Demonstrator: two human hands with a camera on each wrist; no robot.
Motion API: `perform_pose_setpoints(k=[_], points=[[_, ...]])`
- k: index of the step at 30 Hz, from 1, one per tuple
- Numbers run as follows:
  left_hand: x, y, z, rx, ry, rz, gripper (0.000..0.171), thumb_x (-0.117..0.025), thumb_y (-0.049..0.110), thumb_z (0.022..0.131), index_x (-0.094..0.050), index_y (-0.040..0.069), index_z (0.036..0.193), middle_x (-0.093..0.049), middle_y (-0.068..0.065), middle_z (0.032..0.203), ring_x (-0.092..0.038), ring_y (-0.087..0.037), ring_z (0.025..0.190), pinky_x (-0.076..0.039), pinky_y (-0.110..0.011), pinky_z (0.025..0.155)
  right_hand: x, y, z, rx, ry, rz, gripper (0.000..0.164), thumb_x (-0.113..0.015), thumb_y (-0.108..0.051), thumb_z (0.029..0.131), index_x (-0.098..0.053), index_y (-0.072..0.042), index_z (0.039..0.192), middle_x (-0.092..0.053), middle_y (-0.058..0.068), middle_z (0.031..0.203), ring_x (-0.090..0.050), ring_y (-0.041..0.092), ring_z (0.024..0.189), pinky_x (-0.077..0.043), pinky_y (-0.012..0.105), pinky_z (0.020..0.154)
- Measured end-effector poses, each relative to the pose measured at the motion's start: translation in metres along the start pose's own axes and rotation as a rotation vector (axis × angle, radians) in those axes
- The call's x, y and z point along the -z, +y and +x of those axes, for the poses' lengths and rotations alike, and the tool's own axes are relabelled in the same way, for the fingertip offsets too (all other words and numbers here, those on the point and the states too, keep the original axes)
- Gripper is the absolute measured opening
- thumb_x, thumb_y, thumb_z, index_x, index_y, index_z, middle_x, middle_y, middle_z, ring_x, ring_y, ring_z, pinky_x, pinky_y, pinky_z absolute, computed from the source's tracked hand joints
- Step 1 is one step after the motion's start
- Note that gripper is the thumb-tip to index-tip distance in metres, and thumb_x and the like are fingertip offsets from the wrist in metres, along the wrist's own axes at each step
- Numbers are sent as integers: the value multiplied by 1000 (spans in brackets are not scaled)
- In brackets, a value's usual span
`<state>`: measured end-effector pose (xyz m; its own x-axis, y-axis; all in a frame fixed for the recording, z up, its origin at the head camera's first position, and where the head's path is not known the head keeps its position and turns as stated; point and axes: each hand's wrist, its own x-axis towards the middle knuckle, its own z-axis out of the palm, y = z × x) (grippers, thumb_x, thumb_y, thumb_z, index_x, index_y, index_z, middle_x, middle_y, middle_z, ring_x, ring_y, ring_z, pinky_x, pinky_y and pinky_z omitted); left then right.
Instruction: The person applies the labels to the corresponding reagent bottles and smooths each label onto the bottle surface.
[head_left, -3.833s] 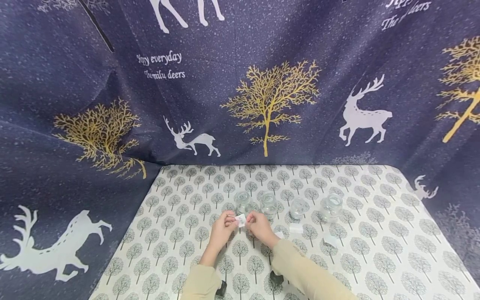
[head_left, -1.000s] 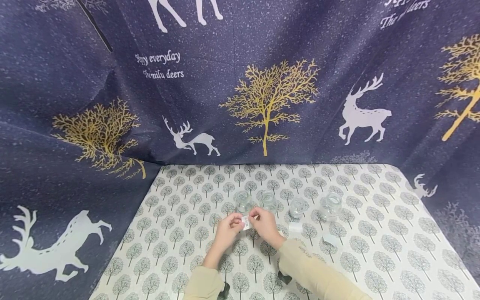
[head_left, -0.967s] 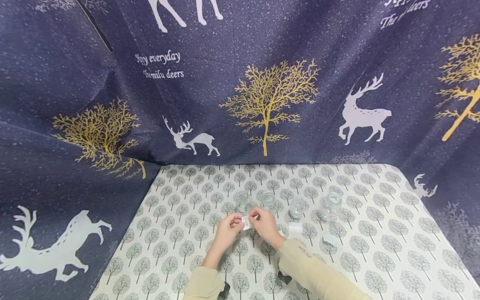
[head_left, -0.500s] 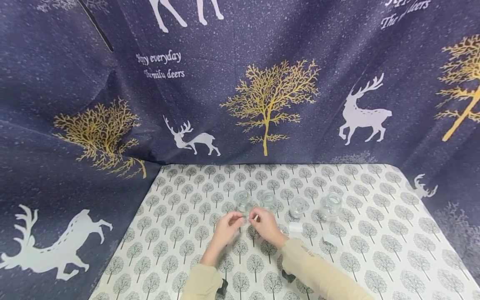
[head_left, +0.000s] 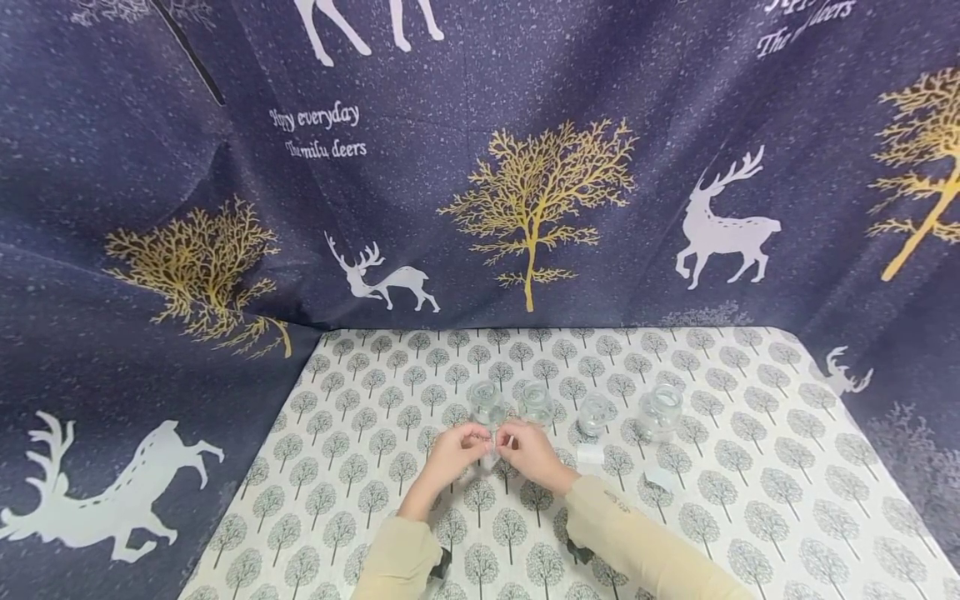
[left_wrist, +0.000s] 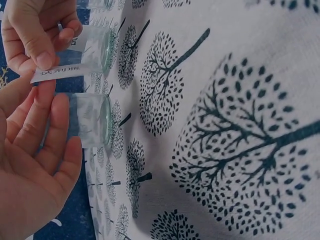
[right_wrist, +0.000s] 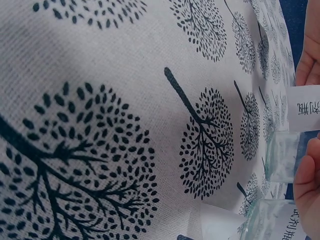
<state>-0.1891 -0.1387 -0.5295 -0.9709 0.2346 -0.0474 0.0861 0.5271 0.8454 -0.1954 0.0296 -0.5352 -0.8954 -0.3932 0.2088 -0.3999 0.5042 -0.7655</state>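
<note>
Between my two hands a small white label [left_wrist: 61,72] with printed characters is stretched, edge tilted up in the head view. My left hand [head_left: 453,454] pinches one end of it; my right hand [head_left: 528,454] pinches the other at the thumb and fingertips. The label's printed face [right_wrist: 306,107] shows in the right wrist view. Right behind the hands stands a clear glass jar [head_left: 486,402], and a second glass jar [head_left: 536,402] is just to its right. The right wrist view shows a jar [right_wrist: 255,225] bearing a similar printed label.
Farther right stand a smaller clear glass jar [head_left: 594,414] and a wider glass jar [head_left: 663,411]. White paper pieces lie in front of them, one rectangular paper [head_left: 590,454] and one tilted paper [head_left: 661,477]. A tree-patterned cloth [head_left: 360,492] covers the table; a dark deer-print curtain [head_left: 450,208] hangs behind.
The label was turned with its face toward the head camera; it is now tilted nearly edge-on. Both hands have moved slightly right since the earliest frame. The jars have not moved.
</note>
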Motion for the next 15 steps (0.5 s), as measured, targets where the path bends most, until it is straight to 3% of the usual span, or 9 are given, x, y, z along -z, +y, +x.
perform_pose_setpoints(k=[4, 9, 15], points=[[-1, 0, -1, 4, -10, -22, 21, -62, 29, 80, -62, 16, 96, -67, -6, 91, -62, -17, 83, -47, -41, 79, 0, -1, -1, 0, -7, 0, 15, -64, -3, 74, -54, -14, 69, -56, -4, 75, -47, 4, 63, -42, 15, 57], [-2, 0, -2, 21, -21, -64, 18, -61, 21, 81, -61, 12, 97, -67, -7, 88, -61, -15, 79, -47, -34, 74, 1, -3, -2, -14, -12, 27, 14, -63, -4, 74, -54, -13, 70, -58, -2, 76, -47, 4, 63, -43, 15, 57], [-3, -1, -1, 10, -17, -46, 19, -60, 18, 81, -61, 11, 99, -67, -6, 88, -61, -16, 82, -48, -38, 78, -1, -1, -3, -31, -18, 32, 14, -64, -6, 75, -54, -14, 69, -54, -5, 75, -47, 3, 63, -43, 15, 58]])
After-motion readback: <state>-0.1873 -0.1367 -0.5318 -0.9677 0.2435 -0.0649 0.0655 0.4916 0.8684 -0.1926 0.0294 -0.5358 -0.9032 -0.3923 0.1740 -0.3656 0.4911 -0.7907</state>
